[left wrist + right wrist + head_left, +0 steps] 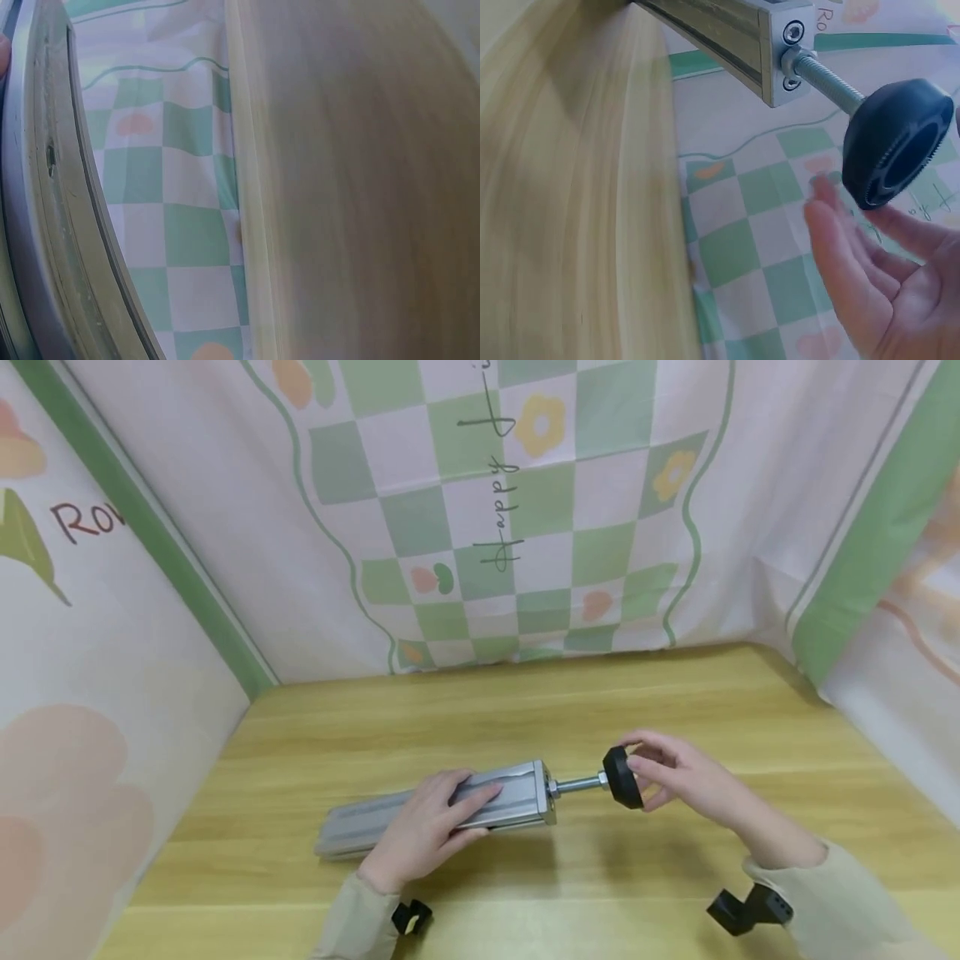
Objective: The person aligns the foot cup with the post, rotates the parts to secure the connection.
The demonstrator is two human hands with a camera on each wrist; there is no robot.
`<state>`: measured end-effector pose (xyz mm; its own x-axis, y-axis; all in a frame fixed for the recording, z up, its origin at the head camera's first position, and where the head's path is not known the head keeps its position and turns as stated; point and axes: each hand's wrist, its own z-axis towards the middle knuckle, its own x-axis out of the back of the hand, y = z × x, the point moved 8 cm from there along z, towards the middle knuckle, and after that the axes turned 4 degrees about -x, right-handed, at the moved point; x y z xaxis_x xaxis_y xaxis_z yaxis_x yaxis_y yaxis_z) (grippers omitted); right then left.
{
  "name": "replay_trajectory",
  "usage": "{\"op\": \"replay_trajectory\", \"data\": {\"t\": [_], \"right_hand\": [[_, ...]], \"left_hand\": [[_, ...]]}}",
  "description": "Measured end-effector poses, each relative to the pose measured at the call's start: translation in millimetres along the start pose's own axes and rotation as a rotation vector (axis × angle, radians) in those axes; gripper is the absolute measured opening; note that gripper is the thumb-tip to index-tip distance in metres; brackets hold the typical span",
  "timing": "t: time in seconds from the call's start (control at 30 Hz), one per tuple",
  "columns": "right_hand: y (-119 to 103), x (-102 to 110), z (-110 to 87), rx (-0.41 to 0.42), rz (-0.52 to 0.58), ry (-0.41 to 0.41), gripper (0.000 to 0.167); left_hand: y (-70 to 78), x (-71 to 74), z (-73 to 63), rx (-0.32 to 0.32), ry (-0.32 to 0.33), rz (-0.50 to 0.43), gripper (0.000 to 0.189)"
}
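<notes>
My left hand point(427, 827) grips a long silver aluminium profile point(517, 785), its fingers spread over the top and the thumb along the near side. The profile lies crosswise over the table, its right end raised. A threaded rod point(579, 785) with nuts sticks out of the end plate point(787, 56), carrying a round black levelling foot point(621, 778). Around the rim of this foot are the thumb and fingers of my right hand point(678, 777). In the right wrist view, the foot's hollow underside shows, with a finger point(904, 225) at its lower rim and other fingers held away.
The wood-grain table point(525, 710) lies below. Behind it hangs a green-and-white checked cloth point(517, 527) with lettering, and printed cloths point(112, 652) stand at the sides. Black camera mounts point(750, 910) sit at both wrists.
</notes>
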<state>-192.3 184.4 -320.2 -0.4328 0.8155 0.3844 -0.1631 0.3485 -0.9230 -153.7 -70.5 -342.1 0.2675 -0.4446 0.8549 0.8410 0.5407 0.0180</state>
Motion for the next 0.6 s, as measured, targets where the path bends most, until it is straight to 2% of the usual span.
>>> {"op": "replay_trajectory", "data": {"t": [0.07,0.2,0.3,0.4,0.6], "right_hand": [[-5,1,-3.6,0.09,-0.012,0.011,0.038],[-21,0,-11.6,0.338,-0.113,0.031,0.062],[-29,0,-16.5,0.468,-0.174,0.031,0.067],[-31,0,-19.5,0.522,-0.197,0.016,0.066],[-27,0,-19.5,0.521,-0.192,0.009,0.064]], "left_hand": [[-0.6,-1.3,-0.3,0.009,-0.007,-0.007,0.051],[-1.8,-2.2,-0.7,0.018,-0.003,-0.015,0.051],[-1.4,-2.1,-0.5,0.007,0.004,-0.005,0.05],[-1.1,-3.2,-0.3,-0.001,0.0,0.0,0.049],[-1.2,-2.3,-0.4,-0.003,-0.003,-0.004,0.048]]}}
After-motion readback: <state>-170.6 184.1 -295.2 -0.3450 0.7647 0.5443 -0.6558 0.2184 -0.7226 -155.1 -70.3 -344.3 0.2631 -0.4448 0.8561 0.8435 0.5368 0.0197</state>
